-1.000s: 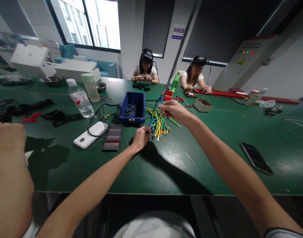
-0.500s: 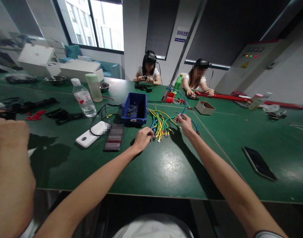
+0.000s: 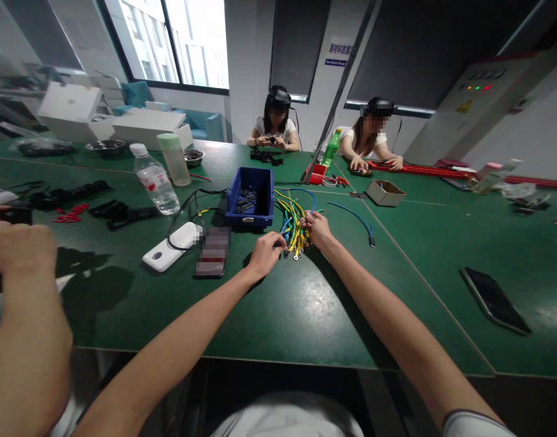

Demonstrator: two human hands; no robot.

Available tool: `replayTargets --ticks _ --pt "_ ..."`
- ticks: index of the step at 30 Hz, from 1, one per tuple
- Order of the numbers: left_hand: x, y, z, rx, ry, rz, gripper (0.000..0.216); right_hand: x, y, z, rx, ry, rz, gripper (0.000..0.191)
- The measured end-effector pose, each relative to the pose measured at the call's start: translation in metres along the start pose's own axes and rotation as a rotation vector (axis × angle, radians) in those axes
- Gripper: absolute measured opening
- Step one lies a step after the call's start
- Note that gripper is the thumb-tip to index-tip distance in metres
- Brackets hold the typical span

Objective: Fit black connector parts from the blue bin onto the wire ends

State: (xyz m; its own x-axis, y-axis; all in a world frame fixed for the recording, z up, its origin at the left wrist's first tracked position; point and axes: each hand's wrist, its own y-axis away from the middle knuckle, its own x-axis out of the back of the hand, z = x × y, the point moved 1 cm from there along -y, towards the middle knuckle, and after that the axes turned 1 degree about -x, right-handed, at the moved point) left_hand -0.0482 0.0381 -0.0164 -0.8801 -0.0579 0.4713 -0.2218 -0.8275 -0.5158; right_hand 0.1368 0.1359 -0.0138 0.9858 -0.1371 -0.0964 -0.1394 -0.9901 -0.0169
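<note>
Head view: a blue bin (image 3: 251, 195) stands on the green table (image 3: 305, 303). Left hand (image 3: 265, 255), fingers curled together, pinches the near terminal ends of the bundle of coloured wires (image 3: 291, 215), which lies just right of the bin. Right hand (image 3: 318, 229) grips the bundle's right edge, fingers pressed closed. A loose blue wire (image 3: 356, 220) lies apart, further right.

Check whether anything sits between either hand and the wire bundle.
Nothing visible. The left hand is at the terminal end of the wire bundle and the right hand rests on the wires. The blue bin stands left of the bundle; the loose blue wire lies apart to the right.
</note>
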Motion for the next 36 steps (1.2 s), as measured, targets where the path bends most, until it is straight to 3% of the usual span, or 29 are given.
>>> replayTargets --ticks 10,20,28,36 --pt "0.001 0.000 0.000 0.057 0.042 0.078 0.019 0.021 0.010 -0.023 0.051 0.045 -0.028 0.033" --pt "-0.004 0.006 0.014 0.061 0.014 0.129 0.020 0.045 0.060 -0.045 0.177 0.086 -0.076 0.033" --pt "-0.010 0.013 0.032 0.086 0.042 0.067 0.022 0.057 0.086 -0.042 0.324 0.179 -0.006 0.021" --pt "-0.019 0.020 0.045 0.116 0.114 -0.007 0.025 0.060 0.110 -0.025 0.249 0.057 -0.034 0.019"
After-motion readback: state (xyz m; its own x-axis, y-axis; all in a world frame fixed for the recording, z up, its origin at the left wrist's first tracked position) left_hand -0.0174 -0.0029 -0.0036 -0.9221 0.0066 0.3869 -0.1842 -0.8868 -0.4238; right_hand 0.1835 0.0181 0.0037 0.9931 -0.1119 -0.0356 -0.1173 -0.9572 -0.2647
